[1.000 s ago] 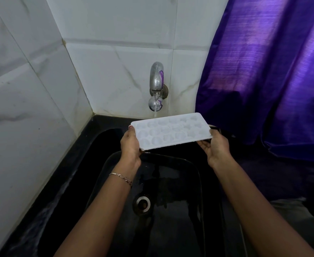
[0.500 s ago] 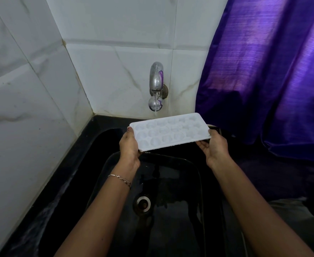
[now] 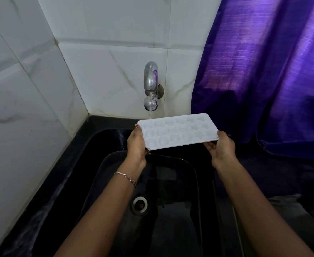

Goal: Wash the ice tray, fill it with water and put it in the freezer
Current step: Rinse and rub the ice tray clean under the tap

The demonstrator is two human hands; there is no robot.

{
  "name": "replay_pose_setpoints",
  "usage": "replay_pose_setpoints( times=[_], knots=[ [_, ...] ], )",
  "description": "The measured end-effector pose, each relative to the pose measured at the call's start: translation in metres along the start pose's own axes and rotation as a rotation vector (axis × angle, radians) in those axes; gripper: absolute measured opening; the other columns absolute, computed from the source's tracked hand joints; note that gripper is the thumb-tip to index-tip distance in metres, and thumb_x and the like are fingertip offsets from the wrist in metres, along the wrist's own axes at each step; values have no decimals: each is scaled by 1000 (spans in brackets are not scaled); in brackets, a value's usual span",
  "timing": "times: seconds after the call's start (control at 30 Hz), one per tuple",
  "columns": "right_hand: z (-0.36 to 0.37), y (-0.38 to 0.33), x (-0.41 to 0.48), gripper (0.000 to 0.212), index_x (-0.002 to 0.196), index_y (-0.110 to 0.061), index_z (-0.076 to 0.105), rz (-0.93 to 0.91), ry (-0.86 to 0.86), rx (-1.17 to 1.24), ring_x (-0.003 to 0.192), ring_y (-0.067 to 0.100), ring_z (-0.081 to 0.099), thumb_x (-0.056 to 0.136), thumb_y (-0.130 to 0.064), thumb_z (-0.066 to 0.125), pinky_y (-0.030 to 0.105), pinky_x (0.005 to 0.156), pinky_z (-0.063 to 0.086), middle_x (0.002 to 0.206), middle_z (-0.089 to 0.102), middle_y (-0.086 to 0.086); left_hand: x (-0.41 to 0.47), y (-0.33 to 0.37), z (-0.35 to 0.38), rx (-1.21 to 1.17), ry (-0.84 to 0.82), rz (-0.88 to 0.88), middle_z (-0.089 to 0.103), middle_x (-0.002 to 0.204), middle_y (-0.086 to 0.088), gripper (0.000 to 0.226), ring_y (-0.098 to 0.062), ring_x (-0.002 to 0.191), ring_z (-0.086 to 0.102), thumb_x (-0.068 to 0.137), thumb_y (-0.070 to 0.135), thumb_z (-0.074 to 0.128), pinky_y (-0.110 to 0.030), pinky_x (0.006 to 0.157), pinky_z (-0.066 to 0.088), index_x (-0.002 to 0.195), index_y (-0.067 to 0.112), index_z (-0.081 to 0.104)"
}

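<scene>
Ice tray (image 3: pixel 178 130): white, cavities up, held over the black sink (image 3: pixel 115 156), long axis left to right, fingers of left hand (image 3: pixel 136 143) and right hand (image 3: pixel 220 145) gripping its short ends, far-left corner nearest the running tap (image 3: pixel 150 86).

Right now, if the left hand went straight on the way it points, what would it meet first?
The left hand, holding the ice tray, would probably meet the water stream under the tap first, then the tiled wall; depth is unclear.

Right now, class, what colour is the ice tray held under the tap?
White, slightly translucent; the ice tray shows best in the head view, the only one.
</scene>
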State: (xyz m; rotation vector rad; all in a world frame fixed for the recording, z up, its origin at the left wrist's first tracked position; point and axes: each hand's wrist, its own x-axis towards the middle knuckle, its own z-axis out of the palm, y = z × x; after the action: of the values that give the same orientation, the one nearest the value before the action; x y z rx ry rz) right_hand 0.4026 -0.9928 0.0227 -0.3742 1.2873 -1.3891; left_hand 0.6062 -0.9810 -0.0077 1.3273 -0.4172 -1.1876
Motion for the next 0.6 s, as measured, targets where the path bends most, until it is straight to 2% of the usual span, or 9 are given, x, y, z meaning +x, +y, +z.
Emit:
replay_pose_setpoints(
  times=[0.13,0.2,0.27,0.3,0.4,0.6],
  knots=[
    [-1,-3,-1,16,90,-14,59,-17,7,9,83,18,66,98,-13,45,26,66,54,93,66,4,1,-2,4,13,4,-6,72,110,-5,42,-24,96,70,103,42,33,-41,82,55,119,15,61],
    [-1,-4,-2,16,89,-14,59,-17,8,13,83,18,66,98,-13,45,27,66,54,93,66,4,2,-3,5,15,4,-7,72,110,-5,42,-25,96,70,103,43,33,-37,72,57,120,16,60],
    [-2,-4,-2,17,89,-14,59,-14,8,19,82,18,66,98,-13,45,27,67,55,92,66,4,1,-2,5,16,7,-7,71,110,-5,42,-26,96,69,103,43,32,-26,57,53,121,16,59],
    [-2,-4,-2,17,89,-14,59,-13,7,19,82,18,66,98,-13,45,27,67,55,92,66,4,1,-2,4,15,8,-7,71,110,-5,42,-25,96,69,103,43,32,-25,56,53,122,16,59],
    [-1,-3,-2,17,90,-14,59,-8,4,12,83,18,66,98,-13,45,28,69,55,92,66,4,2,-2,4,18,3,-9,71,111,-5,43,-24,96,70,103,43,33,-35,74,56,122,15,59],
    [-2,-3,-2,17,90,-14,59,-5,-1,9,83,18,66,99,-13,45,28,72,56,92,66,4,2,-4,2,25,9,-15,71,111,-5,43,-24,97,70,103,42,33,-38,80,56,122,14,60]
  ],
)
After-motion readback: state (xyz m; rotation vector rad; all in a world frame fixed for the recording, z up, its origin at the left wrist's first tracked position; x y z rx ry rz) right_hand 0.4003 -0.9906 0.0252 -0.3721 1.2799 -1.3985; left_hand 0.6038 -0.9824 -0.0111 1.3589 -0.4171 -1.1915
